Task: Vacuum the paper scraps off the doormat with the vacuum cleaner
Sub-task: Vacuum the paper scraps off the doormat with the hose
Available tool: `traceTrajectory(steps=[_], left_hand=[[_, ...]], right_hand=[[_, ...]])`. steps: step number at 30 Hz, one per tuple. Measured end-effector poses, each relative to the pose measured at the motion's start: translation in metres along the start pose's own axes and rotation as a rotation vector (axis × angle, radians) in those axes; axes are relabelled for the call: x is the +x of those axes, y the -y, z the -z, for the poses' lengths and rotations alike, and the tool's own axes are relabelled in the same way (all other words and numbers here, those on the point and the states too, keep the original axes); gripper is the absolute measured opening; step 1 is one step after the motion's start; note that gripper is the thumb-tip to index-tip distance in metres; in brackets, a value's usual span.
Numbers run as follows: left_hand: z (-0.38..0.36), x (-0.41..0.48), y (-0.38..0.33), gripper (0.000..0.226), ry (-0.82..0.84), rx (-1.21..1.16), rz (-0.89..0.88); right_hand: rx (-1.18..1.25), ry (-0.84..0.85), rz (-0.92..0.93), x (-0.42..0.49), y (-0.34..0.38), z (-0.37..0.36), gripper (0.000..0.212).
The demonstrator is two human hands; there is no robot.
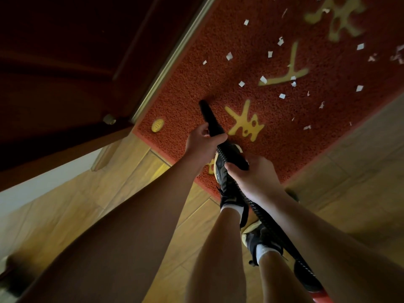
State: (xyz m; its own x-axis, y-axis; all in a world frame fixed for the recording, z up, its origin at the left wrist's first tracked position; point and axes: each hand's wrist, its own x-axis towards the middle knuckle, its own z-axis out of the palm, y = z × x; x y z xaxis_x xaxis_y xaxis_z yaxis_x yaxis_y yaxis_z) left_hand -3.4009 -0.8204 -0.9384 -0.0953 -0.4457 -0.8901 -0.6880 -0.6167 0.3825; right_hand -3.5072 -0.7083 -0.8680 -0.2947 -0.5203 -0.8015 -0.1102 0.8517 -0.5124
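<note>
- Both hands hold tight: left hand (203, 143) curls round the black nozzle (211, 119), and right hand (254, 174), at 5 o'clock of it, grips the tube where the ribbed hose (258, 215) begins.
- Dark door (54, 62) fills the view from 9 to 11 o'clock, with a small round stop (109, 119) near its lower edge.
- Metal strip (172, 57) runs between door and mat.
- Red mat (218, 68) with yellow characters slants from centre towards 1 o'clock. The nozzle points to 11 o'clock, its tip at the mat close to the strip; touching or just above, I cannot tell.
- White scraps (241, 84) lie scattered from 12 to 3 o'clock of the tip, apart from it.
- One black shoe (222, 178) stands on the mat's near edge under the hands; the other is on the wood floor (349, 182) at 6 o'clock.
- Hose runs to 5 o'clock, down to a red part (321, 299) at the bottom edge.
</note>
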Motion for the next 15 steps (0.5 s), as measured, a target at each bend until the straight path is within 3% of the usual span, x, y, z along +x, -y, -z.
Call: traceTrajectory(steps=[8, 11, 15], left_hand=[[-0.012, 0.002, -0.028, 0.081, -0.014, 0.007, -0.060], [-0.015, 0.009, -0.035, 0.076, -0.010, 0.006, -0.067], [-0.012, 0.012, -0.042, 0.096, -0.021, 0.004, -0.055]], right_hand=[[0.057, -0.055, 0.003, 0.004, 0.003, 0.012, 0.039], [0.068, -0.063, 0.021, 0.011, 0.007, 0.017, 0.039], [0.060, -0.068, 0.039, 0.020, 0.010, 0.016, 0.042]])
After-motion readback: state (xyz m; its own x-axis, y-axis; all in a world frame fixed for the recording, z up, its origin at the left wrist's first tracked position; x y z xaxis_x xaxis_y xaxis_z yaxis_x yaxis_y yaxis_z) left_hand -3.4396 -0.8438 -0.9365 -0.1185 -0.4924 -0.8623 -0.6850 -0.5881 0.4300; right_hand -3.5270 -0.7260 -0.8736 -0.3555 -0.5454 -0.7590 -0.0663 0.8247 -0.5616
